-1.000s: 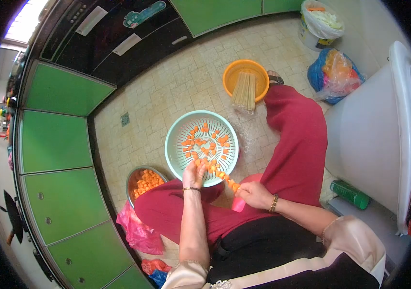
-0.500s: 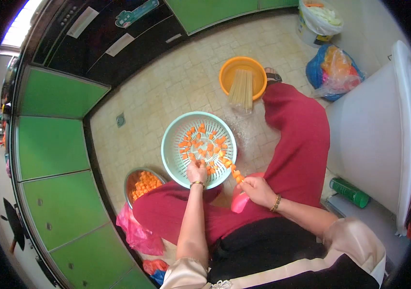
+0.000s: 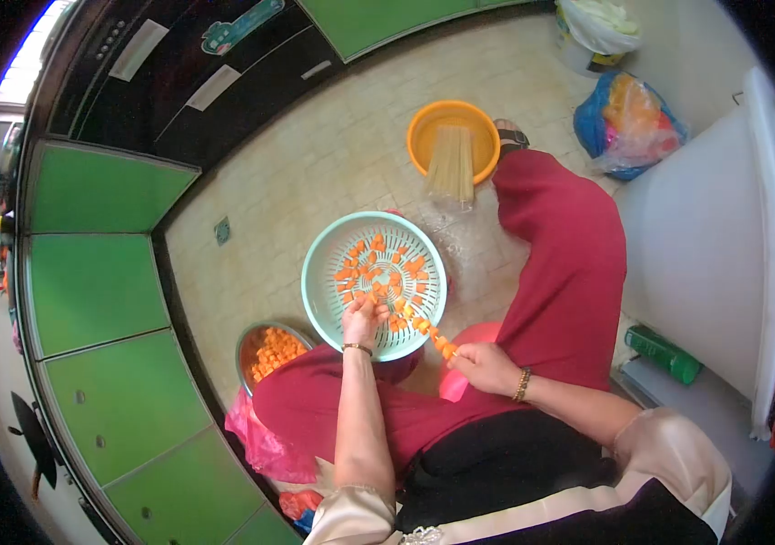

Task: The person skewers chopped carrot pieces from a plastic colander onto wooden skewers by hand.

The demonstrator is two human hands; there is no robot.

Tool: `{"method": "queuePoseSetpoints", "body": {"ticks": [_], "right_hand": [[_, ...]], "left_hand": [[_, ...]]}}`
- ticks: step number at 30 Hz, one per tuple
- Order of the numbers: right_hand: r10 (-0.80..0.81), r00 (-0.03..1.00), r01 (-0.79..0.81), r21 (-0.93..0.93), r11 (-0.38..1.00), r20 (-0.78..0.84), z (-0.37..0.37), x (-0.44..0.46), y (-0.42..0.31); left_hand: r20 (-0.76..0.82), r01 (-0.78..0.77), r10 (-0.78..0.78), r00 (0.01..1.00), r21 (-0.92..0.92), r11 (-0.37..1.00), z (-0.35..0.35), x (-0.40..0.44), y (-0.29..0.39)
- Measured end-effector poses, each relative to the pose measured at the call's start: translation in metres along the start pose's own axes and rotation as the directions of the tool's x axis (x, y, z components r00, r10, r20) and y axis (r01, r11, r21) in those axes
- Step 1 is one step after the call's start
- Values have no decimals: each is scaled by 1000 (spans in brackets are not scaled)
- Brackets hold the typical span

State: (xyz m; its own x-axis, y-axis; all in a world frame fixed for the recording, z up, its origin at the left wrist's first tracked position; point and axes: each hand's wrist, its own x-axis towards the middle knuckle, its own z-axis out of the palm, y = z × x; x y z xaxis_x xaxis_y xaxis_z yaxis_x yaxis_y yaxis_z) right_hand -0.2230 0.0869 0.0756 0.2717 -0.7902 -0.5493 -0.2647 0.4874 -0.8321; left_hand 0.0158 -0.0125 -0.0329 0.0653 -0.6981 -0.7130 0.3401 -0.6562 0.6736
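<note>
Across my lap and the floor stands a pale mint colander [image 3: 317, 263] with chunks of carrot [image 3: 378, 243] scattered over its slotted bottom. My left hand [image 3: 363, 320] is inside it, fingertips pinched at an orange carrot piece. Gripped in my right hand [image 3: 486, 365] at the colander's near right rim is a skewer [image 3: 424, 327] threaded with several orange chunks, pointing up and left over the colander. The skewer's stick is mostly covered by the chunks.
A metal bowl [image 3: 244, 350] of orange chunks sits left of my knee. Ahead, an orange basin [image 3: 417, 136] holds a bundle of thin wooden sticks [image 3: 451, 168]. A pink-red bowl [image 3: 454, 386] is partly under my right hand. Green cabinets [image 3: 92, 291] line the left; a white bin [image 3: 696, 227] stands right.
My left hand has lifted slightly and shifted left, with a carrot piece at its fingertips. The skewer in my right hand has dipped a little downward and left.
</note>
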Motion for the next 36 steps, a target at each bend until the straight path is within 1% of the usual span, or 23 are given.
{"method": "queuePoseSetpoints", "body": {"ticks": [3,6,9,10,11,12,13,16,19,22,23,26,27,30,33,34,35,36], "right_hand": [[-9,1000,9,-14,1000,-11,0,-2,-4],[-22,1000,20,-58,998,-22,-1,-3,-7],[-26,999,25,-61,998,-18,-1,-5,-9],[-31,999,29,-67,997,-20,-2,-5,-9],[-36,999,34,-73,997,-21,-2,-5,-10],[-28,999,27,-71,997,-17,-2,-5,-10],[-20,1000,19,-69,997,-15,-3,-4,-10],[-18,1000,17,-61,998,-26,-4,-4,-7],[-9,999,8,-53,999,-31,-8,-2,-9],[28,999,-29,-49,998,-33,-11,0,-10],[44,998,-45,-49,998,-34,-11,1,-10],[64,998,-65,-32,997,-22,-12,4,-9],[75,997,-76,-36,996,-19,-12,5,-10],[91,996,-91,-51,995,-8,-11,7,-14],[90,996,-90,-61,994,-1,-7,8,-15],[96,995,-96,-62,993,2,-6,7,-15],[100,995,-99,-65,993,6,-5,7,-15],[97,995,-96,-74,993,11,-5,6,-14]], "left_hand": [[101,22,-9,995,-126,992,-5,-5,-2],[3,43,-43,999,-176,983,3,-18,4],[-69,-8,12,998,57,998,-3,-12,-1],[-74,-48,67,995,225,973,-3,-11,-3],[-70,-85,121,990,388,918,-3,-10,-5],[-57,-117,174,983,539,834,-2,-9,-7],[-105,-195,292,951,529,826,4,-13,-9],[-143,-223,520,842,785,578,17,-18,-4],[-71,-233,562,824,862,451,25,-12,5],[-172,-146,522,835,846,513,34,7,5],[-193,-107,523,830,866,489,39,10,9],[-147,-35,534,833,948,316,43,24,10],[-113,-23,553,826,972,234,43,28,10],[-48,-58,540,840,983,176,40,32,14],[-56,-161,446,893,886,434,9,53,-2],[-106,-153,360,927,770,620,10,46,1],[-135,-130,267,954,617,776,15,34,6],[-142,-93,170,975,435,896,18,25,11]]}}
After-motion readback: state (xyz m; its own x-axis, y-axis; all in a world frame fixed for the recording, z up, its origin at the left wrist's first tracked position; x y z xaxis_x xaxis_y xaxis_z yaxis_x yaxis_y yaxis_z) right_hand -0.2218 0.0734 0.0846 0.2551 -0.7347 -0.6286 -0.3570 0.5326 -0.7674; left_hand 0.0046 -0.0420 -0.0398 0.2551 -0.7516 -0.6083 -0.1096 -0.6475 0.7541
